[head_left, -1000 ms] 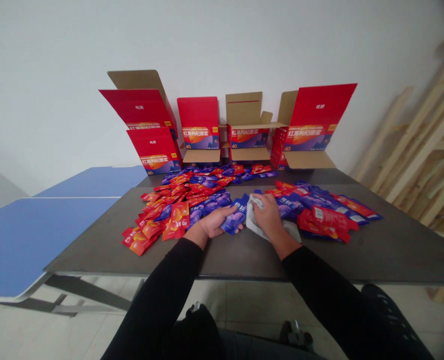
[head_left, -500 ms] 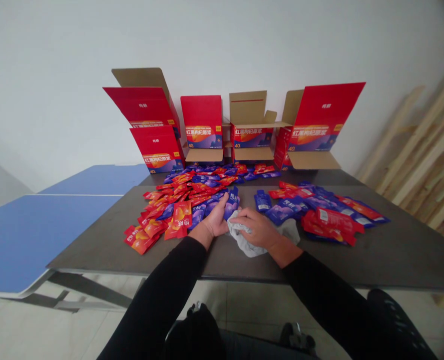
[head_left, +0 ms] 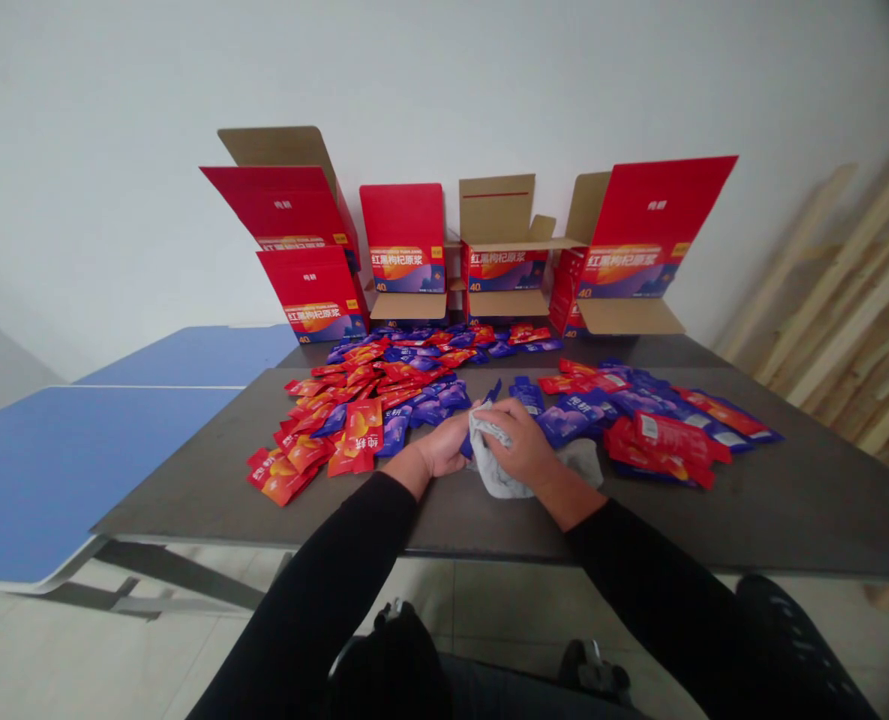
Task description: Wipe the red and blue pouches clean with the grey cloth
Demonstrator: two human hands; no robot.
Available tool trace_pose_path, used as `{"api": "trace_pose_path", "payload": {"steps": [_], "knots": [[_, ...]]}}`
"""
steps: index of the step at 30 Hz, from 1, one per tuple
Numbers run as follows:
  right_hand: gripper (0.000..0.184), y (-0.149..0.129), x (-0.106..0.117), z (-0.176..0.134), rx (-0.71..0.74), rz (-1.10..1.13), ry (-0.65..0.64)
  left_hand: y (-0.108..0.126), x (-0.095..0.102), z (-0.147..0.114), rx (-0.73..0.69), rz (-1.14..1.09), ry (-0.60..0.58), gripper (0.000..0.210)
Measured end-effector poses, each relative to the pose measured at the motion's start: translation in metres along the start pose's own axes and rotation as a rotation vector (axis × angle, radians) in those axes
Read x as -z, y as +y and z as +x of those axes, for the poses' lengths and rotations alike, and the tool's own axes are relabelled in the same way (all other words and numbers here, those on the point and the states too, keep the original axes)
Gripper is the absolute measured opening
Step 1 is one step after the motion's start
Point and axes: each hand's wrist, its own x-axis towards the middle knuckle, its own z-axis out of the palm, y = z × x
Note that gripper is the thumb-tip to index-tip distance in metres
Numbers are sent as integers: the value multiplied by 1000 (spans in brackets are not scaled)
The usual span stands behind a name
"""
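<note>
Near the table's front middle, my left hand (head_left: 445,446) is closed on a blue pouch (head_left: 495,391), which is turned nearly edge-on so that only a narrow strip shows. My right hand (head_left: 519,445) grips a grey-white cloth (head_left: 500,482) and presses it against the pouch; part of the cloth trails on the table beneath the wrist. To the left of my hands spreads a pile of red and blue pouches (head_left: 365,428). On the right lies a second group of blue and red pouches (head_left: 579,415).
Open red cartons stand along the back by the wall, among them a carton (head_left: 406,265) in the middle and a carton (head_left: 635,265) on the right with its flap hanging forward. Left of the dark table (head_left: 211,480) is a blue table-tennis table (head_left: 31,470). Wooden slats (head_left: 856,330) lean at the right.
The blue pouch in my left hand has turned from showing its printed face to nearly edge-on. My right hand has brought the cloth up around it.
</note>
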Motion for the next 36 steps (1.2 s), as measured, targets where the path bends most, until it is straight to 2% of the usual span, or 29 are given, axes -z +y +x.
{"api": "trace_pose_path", "payload": {"steps": [4, 9, 16, 20, 24, 29, 32, 36], "knots": [[31, 5, 0, 5, -120, -7, 151, -2, 0, 0, -40, 66, 5, 37], [25, 12, 2, 11, -246, -73, 303, 0, 1, -4, -7, 97, -82, 40], [21, 24, 4, 15, -351, -93, 421, 10, 3, -13, 98, -3, -197, 25], [20, 26, 4, 15, -389, -90, 426, 17, 6, -16, 93, -179, -216, 19], [21, 26, 5, 15, -400, -82, 404, 23, 9, -14, -61, -308, -134, 22], [19, 25, 6, 14, -368, -80, 385, 28, 10, -6, -282, -379, 162, 14], [19, 18, 6, 13, -275, -50, 300, 30, 9, -3, -311, -415, 190, 15], [21, 10, 3, 7, -133, -13, 140, 27, 4, 0, -320, -368, 219, 27]]}}
